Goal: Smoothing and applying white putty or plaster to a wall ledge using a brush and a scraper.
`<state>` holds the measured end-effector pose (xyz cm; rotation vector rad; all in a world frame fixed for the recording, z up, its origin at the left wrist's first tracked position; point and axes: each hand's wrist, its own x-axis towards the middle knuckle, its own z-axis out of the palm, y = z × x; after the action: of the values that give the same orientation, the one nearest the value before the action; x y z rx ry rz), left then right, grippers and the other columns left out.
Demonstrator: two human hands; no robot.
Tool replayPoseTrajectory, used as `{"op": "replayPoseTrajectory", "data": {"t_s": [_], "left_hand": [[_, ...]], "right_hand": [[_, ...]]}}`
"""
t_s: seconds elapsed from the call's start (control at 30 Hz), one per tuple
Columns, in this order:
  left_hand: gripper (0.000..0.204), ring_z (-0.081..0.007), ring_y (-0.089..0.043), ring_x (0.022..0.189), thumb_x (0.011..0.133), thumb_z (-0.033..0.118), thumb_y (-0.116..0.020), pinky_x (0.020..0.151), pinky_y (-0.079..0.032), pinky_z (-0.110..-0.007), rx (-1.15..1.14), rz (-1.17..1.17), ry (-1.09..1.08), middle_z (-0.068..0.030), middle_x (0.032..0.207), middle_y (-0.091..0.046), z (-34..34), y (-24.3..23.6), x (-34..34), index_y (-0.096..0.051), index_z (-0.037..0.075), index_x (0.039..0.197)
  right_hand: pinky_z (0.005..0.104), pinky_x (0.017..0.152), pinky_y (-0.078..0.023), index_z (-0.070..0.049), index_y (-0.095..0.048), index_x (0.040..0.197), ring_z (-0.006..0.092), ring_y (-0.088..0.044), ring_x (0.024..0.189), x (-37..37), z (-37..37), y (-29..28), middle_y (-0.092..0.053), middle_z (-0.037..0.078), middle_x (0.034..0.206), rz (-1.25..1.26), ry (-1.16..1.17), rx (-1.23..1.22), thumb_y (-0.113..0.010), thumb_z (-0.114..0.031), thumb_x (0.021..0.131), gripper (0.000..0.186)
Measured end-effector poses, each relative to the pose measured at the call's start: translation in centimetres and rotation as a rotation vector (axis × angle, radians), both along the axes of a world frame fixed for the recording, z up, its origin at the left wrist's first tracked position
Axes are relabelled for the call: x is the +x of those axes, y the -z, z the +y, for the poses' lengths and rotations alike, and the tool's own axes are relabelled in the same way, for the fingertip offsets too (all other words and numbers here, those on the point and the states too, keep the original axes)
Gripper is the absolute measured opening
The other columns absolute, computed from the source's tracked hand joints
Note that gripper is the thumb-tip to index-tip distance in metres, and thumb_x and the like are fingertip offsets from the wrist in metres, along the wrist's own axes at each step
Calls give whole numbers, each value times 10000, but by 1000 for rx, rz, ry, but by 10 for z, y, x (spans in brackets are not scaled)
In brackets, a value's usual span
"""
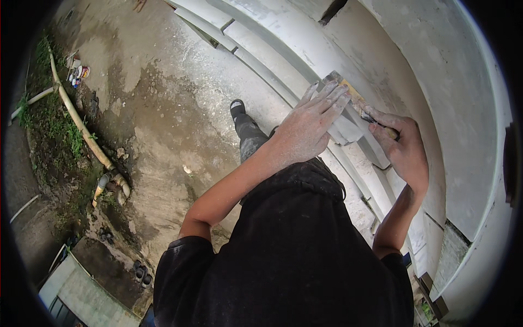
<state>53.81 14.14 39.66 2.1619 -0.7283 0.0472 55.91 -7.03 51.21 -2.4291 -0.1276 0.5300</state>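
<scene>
White dust covers my left hand (305, 128), which lies with its fingers stretched out over a pale block-shaped piece (348, 131) on the wall's ledge. Its fingertips reach the end of a flat tool (357, 98) with a yellowish strip; the tool's exact kind does not show clearly. My right hand (406, 144) is closed around the tool's handle end, where a short yellow-brown part shows between the fingers. The tool lies along the far side of the pale piece, close against the wall. My left palm hides part of the piece.
A white stepped wall (457, 109) curves along the right, with ledges (267, 71) and dark gaps. At left are stained concrete ground (163, 109), a yellowish pipe (81, 122), weeds and a small bucket (83, 72). Dark footwear (143, 274) lies at lower left. My sandalled foot (237, 107) stands beside the ledge.
</scene>
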Motion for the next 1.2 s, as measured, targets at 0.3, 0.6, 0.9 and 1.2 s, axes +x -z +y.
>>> {"op": "replayPoseTrajectory", "data": {"t_s": [0.3, 0.6, 0.9, 1.2], "left_hand": [[882, -401, -276, 1508, 637, -65, -520, 1235, -182, -590, -27, 28, -8, -215, 1572, -393, 2, -5, 1, -380, -41, 1507], [876, -419, -266, 1508, 654, -49, -524, 1234, -180, -586, -46, 19, -57, -237, 1576, -377, -1, -1, 2, -369, -35, 1517], [875, -446, -245, 1509, 661, -49, -546, 1241, -176, -560, -32, 9, -60, -281, 1568, -358, -2, 1, 3, -349, -67, 1513], [897, -451, -246, 1507, 646, -71, -518, 1238, -205, -545, -95, -26, -158, -265, 1605, -301, -5, 11, -3, -336, -60, 1524]], "right_hand": [[365, 729, -509, 29, -730, 1140, 291, -699, 739, -4, 12, -6, -712, 265, 862, -127, -14, 24, -680, -88, 898, 273], [387, 717, -517, 45, -736, 1094, 308, -687, 709, -3, 13, 1, -702, 262, 851, -212, -50, 61, -687, -92, 893, 248], [383, 738, -515, 55, -735, 1076, 314, -695, 748, 0, 22, -6, -700, 267, 871, -158, 23, 18, -693, -104, 885, 253], [392, 861, -524, -32, -684, 1272, 336, -706, 907, -9, 15, 35, -726, 229, 1064, -224, 55, 237, -704, -118, 887, 395]]}}
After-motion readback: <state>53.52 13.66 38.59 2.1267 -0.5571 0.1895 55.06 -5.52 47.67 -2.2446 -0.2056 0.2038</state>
